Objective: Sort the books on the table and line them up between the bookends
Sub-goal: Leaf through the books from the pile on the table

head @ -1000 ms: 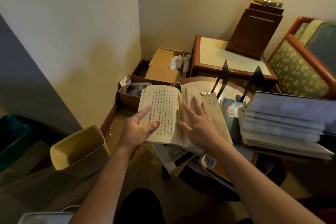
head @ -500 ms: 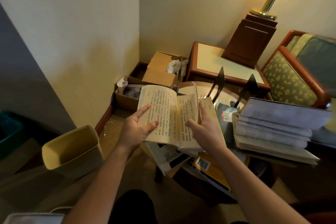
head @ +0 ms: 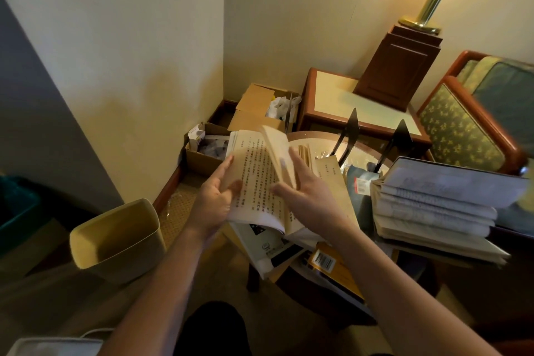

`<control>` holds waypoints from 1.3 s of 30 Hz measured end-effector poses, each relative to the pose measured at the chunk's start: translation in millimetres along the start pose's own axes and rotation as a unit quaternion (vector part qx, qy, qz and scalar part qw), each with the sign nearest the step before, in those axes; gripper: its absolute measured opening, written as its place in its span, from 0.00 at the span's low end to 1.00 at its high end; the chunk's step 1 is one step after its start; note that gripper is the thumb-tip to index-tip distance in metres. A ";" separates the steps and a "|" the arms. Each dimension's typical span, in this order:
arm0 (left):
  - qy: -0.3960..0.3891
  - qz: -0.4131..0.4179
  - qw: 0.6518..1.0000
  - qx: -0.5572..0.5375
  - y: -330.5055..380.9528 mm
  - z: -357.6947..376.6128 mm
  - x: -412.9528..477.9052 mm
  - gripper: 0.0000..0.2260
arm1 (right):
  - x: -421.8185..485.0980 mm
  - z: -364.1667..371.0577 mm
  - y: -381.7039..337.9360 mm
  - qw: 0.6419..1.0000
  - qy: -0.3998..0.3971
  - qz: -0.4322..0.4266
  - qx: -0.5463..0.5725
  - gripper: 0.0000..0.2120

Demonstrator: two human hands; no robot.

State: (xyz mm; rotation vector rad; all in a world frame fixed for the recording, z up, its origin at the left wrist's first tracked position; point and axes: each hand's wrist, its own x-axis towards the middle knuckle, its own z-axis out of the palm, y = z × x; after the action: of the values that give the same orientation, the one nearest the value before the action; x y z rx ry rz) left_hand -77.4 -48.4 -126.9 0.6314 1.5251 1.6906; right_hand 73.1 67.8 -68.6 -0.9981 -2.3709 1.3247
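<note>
The open book is held above the near left part of the round table, whose curved rim shows only behind the book. Two black bookends stand upright and apart at the back of the table. Bare glossy tabletop lies between them and in front of them. A tall stack of books crowds the right side, and its far end is blurred. Beside it lies a blue book, partly covered. A white book and a yellow book with a barcode jut past the near edge of the table. They lie under the open book, which hides much of them. To the left, off the table, open floor runs to a beige bin and cardboard boxes by the wall. The printed text is too small to read, and one leaf stands upright in a blur. The left hand grips the book's left half, with the thumb across the page and the index finger along the outer edge; its other fingers are hidden behind. The right hand has its fingers fairly straight and lays them against the fanned right-hand leaves, thumb at the lower page.
</note>
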 end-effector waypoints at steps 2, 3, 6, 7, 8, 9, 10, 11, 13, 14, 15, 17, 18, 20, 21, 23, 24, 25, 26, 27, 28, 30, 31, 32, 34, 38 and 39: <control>0.002 -0.002 1.000 -0.026 1.6 -0.7 0.0 0.25 | 1.8 9.2 -4.0 0.994 -0.027 -0.025 -0.102 0.44; 0.005 -0.004 0.999 -0.033 2.8 -0.7 0.0 0.24 | 4.3 12.4 -2.9 0.986 -0.038 -0.035 -0.159 0.45; 0.007 -0.017 0.999 -0.031 6.4 1.8 -0.4 0.23 | 8.2 17.4 -0.4 0.968 -0.040 -0.049 -0.241 0.43; 0.002 -0.016 1.000 -0.017 6.8 3.4 -1.5 0.24 | 8.3 17.6 0.9 0.967 -0.042 -0.055 -0.244 0.41; -0.001 -0.010 1.000 0.005 7.1 5.3 -2.5 0.27 | 8.8 17.9 2.8 0.968 -0.047 -0.061 -0.240 0.39; -0.005 -0.002 1.000 0.028 6.7 7.2 -3.7 0.32 | 8.1 17.4 4.0 0.969 -0.055 -0.064 -0.232 0.37; -0.007 0.006 0.999 0.043 5.7 9.0 -4.2 0.36 | 7.3 16.2 5.3 0.971 -0.064 -0.066 -0.222 0.35; -0.007 0.011 0.999 0.052 4.3 10.4 -4.6 0.39 | 6.7 14.5 6.8 0.972 -0.074 -0.067 -0.215 0.33; -0.005 0.012 0.999 0.053 1.5 11.6 -5.1 0.42 | 5.7 11.9 9.5 0.971 -0.088 -0.075 -0.211 0.30; -0.002 0.008 0.999 0.047 0.7 11.8 -5.0 0.44 | 6.0 10.3 10.2 0.968 -0.088 -0.080 -0.219 0.29; 0.000 0.003 0.999 0.039 0.3 11.4 -5.4 0.45 | 7.5 9.1 11.3 0.965 -0.085 -0.083 -0.235 0.29; 0.004 -0.006 1.000 0.022 -0.5 10.9 -6.0 0.46 | 12.6 6.1 12.0 0.954 -0.081 -0.084 -0.275 0.29; 0.006 -0.010 1.000 0.014 -0.6 10.7 -6.3 0.46 | 15.4 4.7 11.8 0.950 -0.083 -0.085 -0.289 0.29; 0.007 -0.014 1.000 0.011 -1.6 9.6 -6.0 0.47 | 18.8 2.3 11.9 0.943 -0.088 -0.087 -0.309 0.31; 0.007 -0.014 1.000 0.018 -1.9 8.6 -5.8 0.47 | 19.7 1.1 12.5 0.940 -0.087 -0.087 -0.319 0.32; 0.008 -0.012 0.999 0.032 -2.7 6.6 -5.0 0.48 | 19.5 -1.8 14.3 0.933 -0.070 -0.091 -0.340 0.34; 0.008 -0.013 0.999 0.037 -3.6 5.6 -4.6 0.48 | 18.5 -4.1 16.0 0.930 -0.049 -0.098 -0.350 0.35; 0.009 -0.015 0.999 0.043 -5.0 4.6 -4.1 0.48 | 17.7 -7.1 18.3 0.927 -0.021 -0.105 -0.361 0.35; 0.009 -0.016 0.999 0.048 -6.4 4.2 -3.6 0.48 | 17.7 -11.2 21.1 0.924 0.012 -0.108 -0.367 0.35; 0.008 -0.018 0.999 0.050 -8.0 3.6 -3.1 0.48 | 17.6 -16.1 23.2 0.924 0.048 -0.101 -0.366 0.35; 0.009 -0.020 0.998 0.051 -9.5 2.8 -2.3 0.48 | 19.7 -20.9 28.8 0.930 0.081 -0.080 -0.350 0.35; 0.012 -0.020 0.998 0.051 -13.0 0.7 -1.0 0.47 | 22.9 -30.6 36.8 0.961 0.110 -0.005 -0.255 0.37; 0.013 -0.020 0.998 0.050 -14.8 0.0 -0.9 0.46 | 24.1 -34.0 39.1 0.978 0.108 0.025 -0.176 0.38; 0.015 -0.020 0.998 0.050 -16.1 -0.5 -1.1 0.45 | 24.8 -35.2 41.5 0.989 0.101 0.042 -0.096 0.38; 0.014 -0.021 0.998 0.051 -18.6 -0.9 -1.2 0.42 | 20.3 -32.5 40.5 0.996 0.068 0.053 -0.016 0.36; -0.002 -0.030 0.998 0.054 -25.7 -5.2 1.4 0.43 | 18.0 -22.3 37.8 0.990 -0.020 0.031 -0.139 0.31; -0.005 -0.037 0.998 0.055 -27.8 -7.1 1.1 0.45 | 18.5 -19.7 34.8 0.980 -0.038 0.022 -0.194 0.29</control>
State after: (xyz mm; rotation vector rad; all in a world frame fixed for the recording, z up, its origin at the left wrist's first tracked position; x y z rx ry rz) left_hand -77.8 -51.8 -155.5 0.6313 1.6232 1.5538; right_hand 85.1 105.4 -88.3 -1.1223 -2.7468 0.9437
